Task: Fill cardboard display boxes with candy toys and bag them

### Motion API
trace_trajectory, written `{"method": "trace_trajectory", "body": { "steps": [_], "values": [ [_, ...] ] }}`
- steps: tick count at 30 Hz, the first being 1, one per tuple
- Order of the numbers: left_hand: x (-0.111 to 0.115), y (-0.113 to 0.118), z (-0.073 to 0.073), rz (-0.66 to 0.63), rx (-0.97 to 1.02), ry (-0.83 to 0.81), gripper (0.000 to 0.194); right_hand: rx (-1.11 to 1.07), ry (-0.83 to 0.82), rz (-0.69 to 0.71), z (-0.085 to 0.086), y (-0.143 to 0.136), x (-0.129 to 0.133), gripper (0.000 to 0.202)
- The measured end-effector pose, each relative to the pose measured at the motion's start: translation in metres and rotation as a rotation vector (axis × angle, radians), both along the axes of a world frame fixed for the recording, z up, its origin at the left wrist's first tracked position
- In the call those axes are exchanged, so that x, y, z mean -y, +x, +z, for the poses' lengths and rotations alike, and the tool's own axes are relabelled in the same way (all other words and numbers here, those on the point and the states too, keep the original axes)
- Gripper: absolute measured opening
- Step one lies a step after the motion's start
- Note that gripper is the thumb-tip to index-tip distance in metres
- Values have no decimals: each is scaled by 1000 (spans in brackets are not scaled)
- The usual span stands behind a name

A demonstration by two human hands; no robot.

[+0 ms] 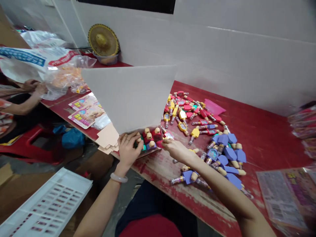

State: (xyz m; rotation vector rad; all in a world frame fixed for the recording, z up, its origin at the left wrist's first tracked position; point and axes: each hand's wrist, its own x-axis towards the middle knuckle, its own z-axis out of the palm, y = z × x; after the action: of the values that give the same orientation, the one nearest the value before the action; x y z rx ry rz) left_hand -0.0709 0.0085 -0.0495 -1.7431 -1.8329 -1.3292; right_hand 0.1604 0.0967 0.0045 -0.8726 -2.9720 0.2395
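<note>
An open box with a raised white lid [130, 98] stands at the table edge. Inside it sit several small toys [148, 135] with beige knob tops and red, green and purple bodies. My left hand [128, 146], with a pale bangle on its wrist, is curled over the box's left end; its fingers are bunched, and what they grip is hidden. At the box's right side my right hand [175, 149] is closed in a pinch on a red toy [159, 144], mostly covered by the fingers. Loose purple toys [223, 159] lie near my right forearm.
Red and yellow toys [182, 115] are heaped behind on the red table [261, 141]. Left of the box lie beige cards [108, 138] and printed cards [85, 115]. A white tray [46, 210] is low at left. Another person's hands [36, 87] work beside plastic bags [59, 75].
</note>
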Motion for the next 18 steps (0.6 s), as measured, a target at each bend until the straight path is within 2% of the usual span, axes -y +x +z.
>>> {"method": "trace_trajectory", "body": {
  "steps": [2,4,7,11,14,16,18],
  "values": [
    [0,-1,0,-6,-5,2,14,90,27,22,13,-17,-7,32],
    [-1,-2,0,-16,-10,1,14,133,74,-15,24,-39,-14,29],
    [-1,-3,1,-18,-13,-14,14,140,129,-66,30,-62,-20,30],
    [-3,-4,0,-25,-29,3,14,127,92,-79,15,-66,-16,26],
    [-5,-7,0,-36,-40,20,14,-62,-6,-127,-2,-55,-20,29],
    [-7,-11,1,-46,-34,15,14,-323,-75,-252,-12,-41,-32,40],
    [-8,-13,2,-62,-23,4,13,-498,-94,-487,-23,-20,-48,43]
  ]
}}
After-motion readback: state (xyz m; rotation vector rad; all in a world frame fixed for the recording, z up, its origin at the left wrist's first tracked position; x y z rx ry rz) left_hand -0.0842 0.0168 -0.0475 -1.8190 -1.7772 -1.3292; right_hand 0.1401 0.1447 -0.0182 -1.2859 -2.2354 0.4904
